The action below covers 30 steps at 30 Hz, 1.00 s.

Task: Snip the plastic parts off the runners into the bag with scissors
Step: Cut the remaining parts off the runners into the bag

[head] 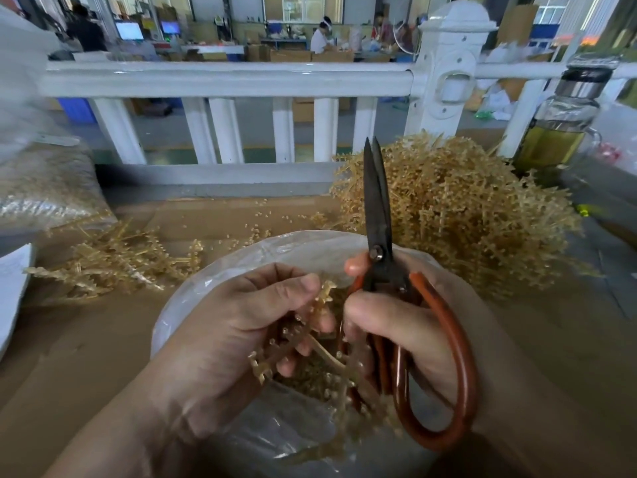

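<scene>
Nearest the camera, the person's left hand (234, 326) curls its fingers and thumb round a tan plastic runner (325, 293) studded with small parts, holding it over the open mouth of a clear plastic bag (213, 281). A layer of loose tan parts (310, 377) lies inside the bag.

Just beside the left hand, the right hand (420, 332) grips a pair of scissors (377, 215) with dark metal blades and orange-red loop handles. The fingers wrap through and round the handles. The blades point up and away from the person, nearly together, with only a narrow gap at the tips. They are clear of the runner.

The bag sits on a brown cardboard-covered table (86, 339). Beyond it to the left lies a small, flat scatter of tan runners (117, 263). To the right rises a large, tangled heap of tan runners (465, 215).

At far left rests a bulging clear sack of tan pieces (44, 188). At far right stands a glass bottle with a steel collar, holding yellowish liquid (555, 132).

Behind the table runs a white railing with square balusters (224, 79). Past it is a workshop floor, where seated people are blurred.
</scene>
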Tool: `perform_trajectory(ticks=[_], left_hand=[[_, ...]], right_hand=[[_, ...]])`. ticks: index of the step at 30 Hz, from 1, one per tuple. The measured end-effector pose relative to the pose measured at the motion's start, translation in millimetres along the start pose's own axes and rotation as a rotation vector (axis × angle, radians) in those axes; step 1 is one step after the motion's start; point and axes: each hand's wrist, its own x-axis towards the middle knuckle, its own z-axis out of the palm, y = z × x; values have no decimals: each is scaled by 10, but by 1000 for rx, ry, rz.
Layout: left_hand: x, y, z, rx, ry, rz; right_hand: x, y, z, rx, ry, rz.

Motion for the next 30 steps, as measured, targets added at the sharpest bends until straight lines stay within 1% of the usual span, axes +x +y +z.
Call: perform_trajectory(ticks=[2,3,4,6,7,9,11,13,15,17,21,25,30], left_hand=[[3,-4,7,-35,-1,16],[9,-7,6,-72,-13,22],[16,-8,0,-126,-41,23],[41,-1,-24,-233,-129,33],[53,-4,-39,-255,-175,50],[62,-16,-53,-213,-245,80],[58,-50,-45,-119,-254,122],[56,-81,-36,-60,-173,160],[53,-93,-47,-63,-88,159],[54,-78,-55,-75,-51,157],[35,-39,-58,8,-30,163],[11,-25,-63,122,-33,153],[22,-25,-74,116,-18,154]], right_hand=[[18,2,-89,-45,48,57],[21,24,-107,45,74,44],[-37,66,-70,125,51,3],[-24,97,-68,377,37,34],[8,58,-52,408,87,53],[29,58,-88,306,241,34],[45,107,-129,208,339,6],[40,69,-94,139,328,-12],[28,57,-82,126,268,16],[0,33,-75,88,221,35],[-3,-42,-75,22,233,0],[5,-76,-105,1,191,50],[-14,-53,-110,-42,129,117]])
